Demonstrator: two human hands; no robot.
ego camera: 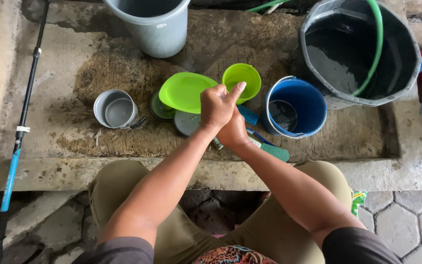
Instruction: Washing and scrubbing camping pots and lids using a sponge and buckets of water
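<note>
- Both hands are up over the middle of the wet concrete wash slab (98,58), pressed one against the other.
- The left hand (217,106) sits on top, fingers curled into a loose fist over the other.
- The right hand (234,128) lies under it, with 1 finger sticking straight up past the left knuckles; neither hand pinches or holds anything that shows.
- Just behind the hands, a lime green plate (184,92) lies tilted over a dark round dish (158,108), and a lime green cup (242,80) stands beside it, mouth up.
- Under the left wrist, a grey round lid (185,123) lies flat on the slab.
- Beside the right hand, a teal brush (248,116) and a green scrubbing pad (275,152) lie on the concrete.
- Right of that, a blue bucket (296,105) holds a little water.
- Further right, a big black tub (362,49) is full of dark water, with a green hose (377,39) dipping in.
- Left, a small steel pot (116,110) stands open.
- At the top, a grey bucket (155,27).
- Far left, a long blue and black pole (18,146) runs down the edge.
</note>
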